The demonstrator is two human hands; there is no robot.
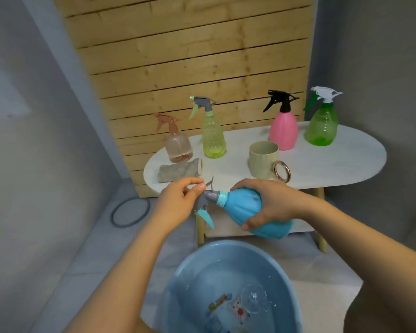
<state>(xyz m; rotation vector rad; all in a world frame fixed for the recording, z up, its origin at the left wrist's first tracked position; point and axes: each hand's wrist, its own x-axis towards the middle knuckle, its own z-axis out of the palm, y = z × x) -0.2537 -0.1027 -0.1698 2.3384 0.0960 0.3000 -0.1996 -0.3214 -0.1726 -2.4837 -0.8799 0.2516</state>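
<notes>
Obs.: the blue spray bottle (247, 209) is held on its side in the air, in front of the near edge of the table (334, 164) and just beyond the far rim of the basin (190, 272), neck pointing left.

Right hand (268, 204): wrapped over the bottle's belly, fingers curled round the top, thumb underneath. It carries the full weight.

Left hand (177, 204): thumb and forefinger pinch the grey spray head (208, 197) at its upper end. The teal trigger (205, 218) hangs downward, free. Other fingers are loosely bent and touch nothing that I can make out.

Judgement: the head is being unscrewed from, or screwed onto, the neck. Which way I cannot tell. Fill level cannot be read through the opaque body.

Risks from here:
- The bottle lies horizontal. If the collar is loose and liquid is inside, it runs out at the neck. The neck is left of and beyond the basin, so the spill lands on the floor, not in the water.
- The pinch is small and sits high on the head, with poor leverage. Wet fingers could slip, and the head could drop.
- The smooth, rounded body is held one-handed. A twist at the head could roll it in the palm.
- A sideways pull on the head may bend the dip tube, if one is fitted. It is not visible.
- The mug (263, 159) and cloth (178, 173) sit near the table's near edge, close to both hands. A wide elbow or wrist swing could knock them.
</notes>
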